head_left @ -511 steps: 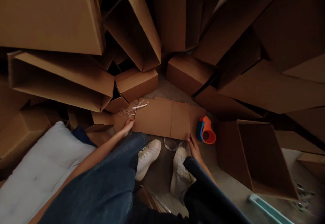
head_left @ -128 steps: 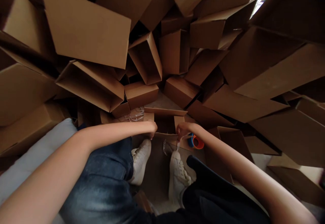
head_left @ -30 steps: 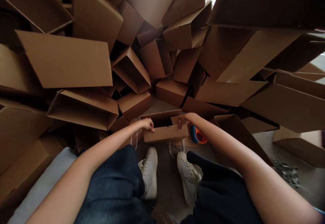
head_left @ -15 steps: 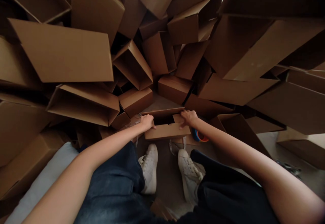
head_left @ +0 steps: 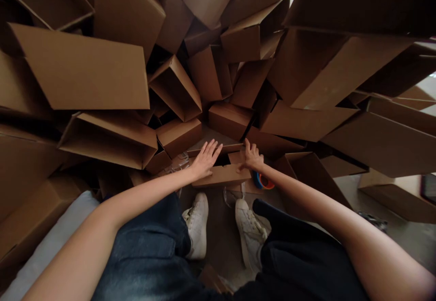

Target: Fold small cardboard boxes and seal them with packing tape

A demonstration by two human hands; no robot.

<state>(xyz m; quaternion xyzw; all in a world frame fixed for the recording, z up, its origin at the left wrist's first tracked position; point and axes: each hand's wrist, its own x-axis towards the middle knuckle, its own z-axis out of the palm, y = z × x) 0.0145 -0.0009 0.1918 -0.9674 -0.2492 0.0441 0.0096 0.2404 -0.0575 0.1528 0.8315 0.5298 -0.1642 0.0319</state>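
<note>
A small brown cardboard box [head_left: 223, 175] stands on the floor just beyond my white shoes, its top flaps partly folded in. My left hand [head_left: 205, 159] lies over the box's left flap with the fingers stretched out and spread. My right hand [head_left: 252, 157] rests on the right flap, fingers extended over it. Neither hand grips anything. An orange and blue tape dispenser [head_left: 263, 181] sits on the floor just right of the box, under my right wrist.
Piles of assembled and open cardboard boxes [head_left: 81, 71] ring the spot on the left, back and right. An open box [head_left: 315, 178] lies to the right. A pale cushion [head_left: 44, 251] is under me at lower left. Bare floor [head_left: 405, 237] shows at the right.
Both hands have let go of the box's edges and now lie flat and open on its top flaps. The near flap has tipped further inward. The view shifted slightly.
</note>
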